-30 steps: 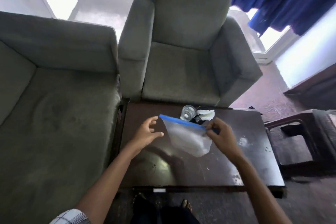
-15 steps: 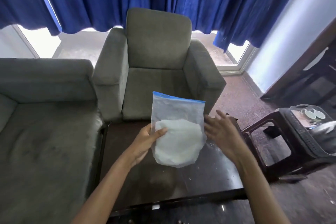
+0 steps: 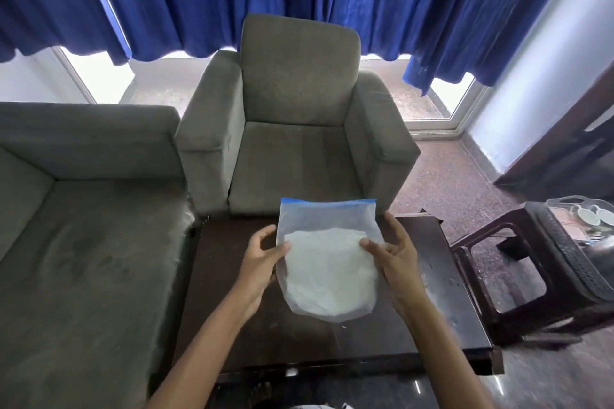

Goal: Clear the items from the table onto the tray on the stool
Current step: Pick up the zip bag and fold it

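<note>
Blue-sealed zip bag [image 3: 327, 262] of white contents, upright, gripped between left hand [image 3: 262, 262] and right hand [image 3: 393, 259]; tray [image 3: 564, 242] lies right, nearer the right hand.

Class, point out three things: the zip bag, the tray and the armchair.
zip bag [image 3: 329, 276], head view, on its white filling.
tray [image 3: 571, 262], head view, on its dark perforated wall.
armchair [image 3: 292, 163], head view, on its seat cushion.

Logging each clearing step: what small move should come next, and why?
Probably swing the zip bag rightward toward the tray on the stool: the left hand and right hand hold its sides, upright over the table.
</note>
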`<state>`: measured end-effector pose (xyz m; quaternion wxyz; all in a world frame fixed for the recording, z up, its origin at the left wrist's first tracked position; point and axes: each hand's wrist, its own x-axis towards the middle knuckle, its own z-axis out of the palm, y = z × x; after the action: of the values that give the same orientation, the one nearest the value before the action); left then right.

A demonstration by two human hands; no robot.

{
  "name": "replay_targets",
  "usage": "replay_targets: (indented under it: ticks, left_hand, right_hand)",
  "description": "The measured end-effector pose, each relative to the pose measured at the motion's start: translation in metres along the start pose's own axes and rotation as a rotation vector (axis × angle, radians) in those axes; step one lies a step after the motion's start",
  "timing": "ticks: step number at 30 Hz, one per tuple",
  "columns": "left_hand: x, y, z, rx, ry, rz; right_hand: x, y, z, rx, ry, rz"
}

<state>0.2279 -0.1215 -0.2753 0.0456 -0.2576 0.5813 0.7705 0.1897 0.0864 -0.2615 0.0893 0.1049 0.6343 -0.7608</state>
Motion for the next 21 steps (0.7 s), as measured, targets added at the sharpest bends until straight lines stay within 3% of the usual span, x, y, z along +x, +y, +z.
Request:
replay_targets:
  ticks: [3,6,9,11,16,19,21]
  left_hand:
    - [0.006,0.003,-0.004,0.032,0.055,0.116]
    - [0.008,0.009,-0.01,0.085,-0.1,0.111]
    - [0.014,0.013,-0.019,0.236,-0.283,0.105]
    - [0.015,0.016,-0.021,0.415,-0.31,0.174]
    - [0.024,0.018,-0.013,0.741,-0.005,0.428]
    - [0.033,0.013,-0.015,0.903,0.092,0.451]
    - [0.04,0.01,-0.019,0.926,0.08,0.477]
  right_hand:
    - [0.004,0.001,-0.001,0.014,-0.137,0.027]
    - [0.007,0.0,-0.001,-0.01,-0.243,0.044]
    - [0.011,-0.002,0.002,-0.029,-0.202,0.045]
    - [0.014,-0.003,0.003,-0.074,-0.156,0.023]
    - [0.016,-0.004,0.014,-0.586,0.055,-0.155]
    - [0.011,-0.003,0.018,-0.966,0.124,-0.283]
    - [0.011,-0.003,0.019,-1.021,0.121,-0.334]
